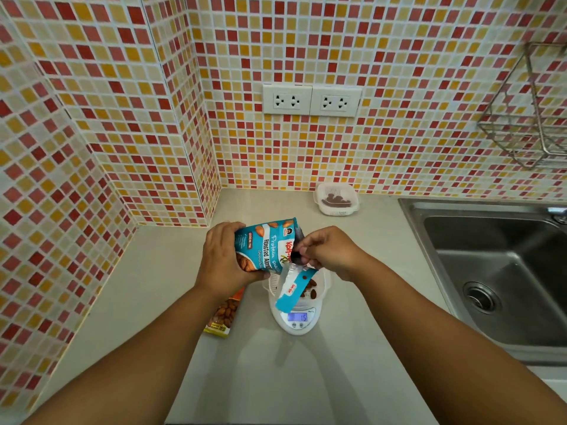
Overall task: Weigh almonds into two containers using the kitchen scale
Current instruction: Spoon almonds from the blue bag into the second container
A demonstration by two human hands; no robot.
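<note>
The left hand [221,259] grips the blue almond bag [266,244], tilted over the white container [319,286] on the scale [299,322]. The right hand [329,251] pinches the bag's open mouth. A second container [336,199] stands by the wall, the sink [497,271] well to the right.

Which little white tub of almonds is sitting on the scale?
The near container, under the blue almond bag the hands are holding, sits on the scale. The other container stands on the counter by the tiled wall.
</note>
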